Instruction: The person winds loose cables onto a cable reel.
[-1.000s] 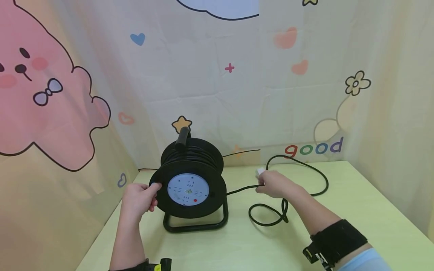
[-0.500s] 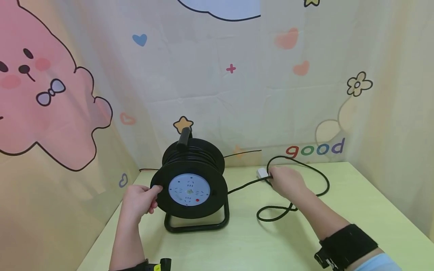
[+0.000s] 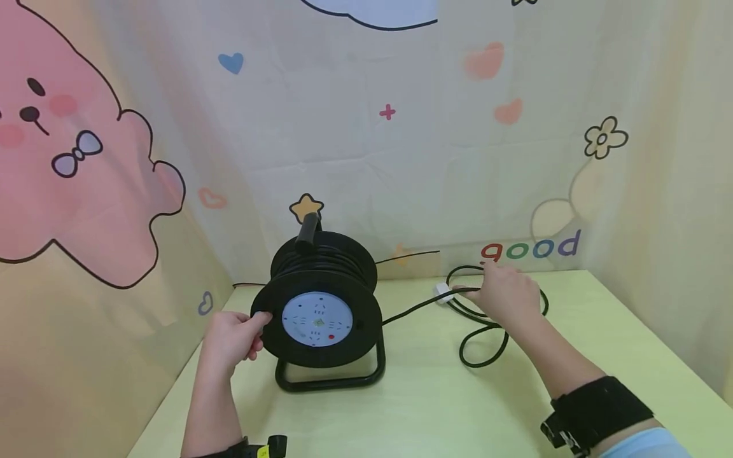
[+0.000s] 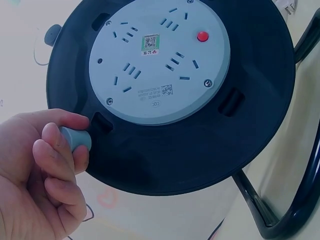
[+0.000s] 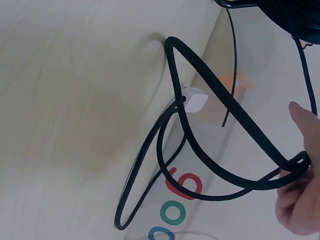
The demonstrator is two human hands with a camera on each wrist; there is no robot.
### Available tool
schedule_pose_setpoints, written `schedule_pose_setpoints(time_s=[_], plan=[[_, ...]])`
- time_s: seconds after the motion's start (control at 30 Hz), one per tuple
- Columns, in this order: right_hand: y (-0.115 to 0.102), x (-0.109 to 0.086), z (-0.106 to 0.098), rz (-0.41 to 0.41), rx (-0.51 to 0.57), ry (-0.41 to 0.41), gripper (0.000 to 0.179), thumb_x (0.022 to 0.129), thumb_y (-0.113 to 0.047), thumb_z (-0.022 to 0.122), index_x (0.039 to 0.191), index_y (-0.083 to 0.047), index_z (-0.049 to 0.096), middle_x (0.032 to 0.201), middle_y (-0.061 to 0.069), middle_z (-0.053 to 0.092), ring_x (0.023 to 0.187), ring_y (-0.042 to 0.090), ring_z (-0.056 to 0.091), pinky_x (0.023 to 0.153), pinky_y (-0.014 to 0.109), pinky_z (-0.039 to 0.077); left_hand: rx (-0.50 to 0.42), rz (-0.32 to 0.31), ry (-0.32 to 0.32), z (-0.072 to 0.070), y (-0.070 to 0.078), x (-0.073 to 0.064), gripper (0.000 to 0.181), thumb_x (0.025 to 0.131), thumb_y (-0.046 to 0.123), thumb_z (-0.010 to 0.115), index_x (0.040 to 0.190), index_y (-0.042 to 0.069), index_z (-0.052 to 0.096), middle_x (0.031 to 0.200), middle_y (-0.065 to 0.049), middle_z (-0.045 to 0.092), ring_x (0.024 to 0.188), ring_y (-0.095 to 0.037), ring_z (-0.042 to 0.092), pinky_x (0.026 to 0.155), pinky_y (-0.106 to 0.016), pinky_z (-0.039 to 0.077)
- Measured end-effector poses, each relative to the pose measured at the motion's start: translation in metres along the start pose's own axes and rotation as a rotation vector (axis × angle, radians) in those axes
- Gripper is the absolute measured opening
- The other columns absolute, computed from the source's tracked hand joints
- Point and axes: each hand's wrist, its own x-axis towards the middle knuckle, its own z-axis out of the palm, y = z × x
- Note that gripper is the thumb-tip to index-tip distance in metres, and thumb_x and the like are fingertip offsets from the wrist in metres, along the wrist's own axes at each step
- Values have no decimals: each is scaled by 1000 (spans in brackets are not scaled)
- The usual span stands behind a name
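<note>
- Fingers of the left hand (image 3: 233,337) are pinching a gray knob (image 4: 77,138) on the front rim of a black cable reel (image 3: 318,281), the thumb and index finger closing on it while the others are curling in.
- Fingers of the right hand (image 3: 509,292) are curling around a black cable (image 5: 232,105), gripping it to the right of the reel, near the back of the tabletop (image 3: 401,407).
- That cable is running from the reel's right side up to the right hand, and more of it is looping below and behind that hand.
- Between the reel and the right hand, a white plug (image 3: 443,292) is sitting near the tabletop's back edge.
- The reel is standing upright left of center on a black tubular stand (image 3: 332,385), its pale blue socket panel (image 3: 317,319) facing the person and showing one red button (image 4: 202,36).
- A black carry handle (image 3: 308,234) is rising above the wound coils.
- Behind everything, a cartoon-printed backdrop (image 3: 366,152) is hanging, showing the colored word "good" (image 3: 529,249).
</note>
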Motion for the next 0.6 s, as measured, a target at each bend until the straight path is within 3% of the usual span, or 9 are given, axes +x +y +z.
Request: schedule_pose_setpoints(time_s=[0.07,0.17,0.3,0.4,0.47,0.6], plan=[[1,1,-3,90,75,-108,78,64,-82,61,77,-6,51,58,3,41,50,23,44,40,35,34,-1,-3,3,-1,-1,-1,46,89,37,64,60,2,58,52,-8,56,46,-23,56,47,-30,45],[3,3,-7,129,183,-139,81,62,-76,70,86,0,55,56,1,42,52,20,46,43,35,37,-3,2,2,-1,-1,-1,46,89,37,64,59,2,58,52,-9,56,46,-23,56,47,-29,44],[7,6,-11,81,293,-143,89,67,-60,77,117,10,54,70,8,63,62,22,55,53,36,45,-4,-6,-2,-1,-2,-2,45,89,36,64,59,2,58,52,-9,56,45,-23,56,47,-29,45],[10,7,-16,34,349,-165,73,76,-48,77,121,6,59,92,15,70,77,27,62,59,36,47,-4,-10,-9,0,-3,-2,45,89,35,64,59,2,58,52,-9,56,46,-23,56,48,-30,46],[13,8,-20,-11,322,-111,53,78,-42,77,111,-3,68,94,12,71,80,27,62,55,36,46,0,-8,-10,0,-3,-1,45,89,36,64,59,2,58,52,-9,57,46,-23,56,48,-30,46],[20,7,-19,-112,137,81,26,76,-36,79,93,-17,74,73,0,69,55,20,53,39,34,36,9,-6,-3,-2,-3,0,46,89,36,63,59,2,58,52,-9,57,46,-23,56,49,-31,46]])
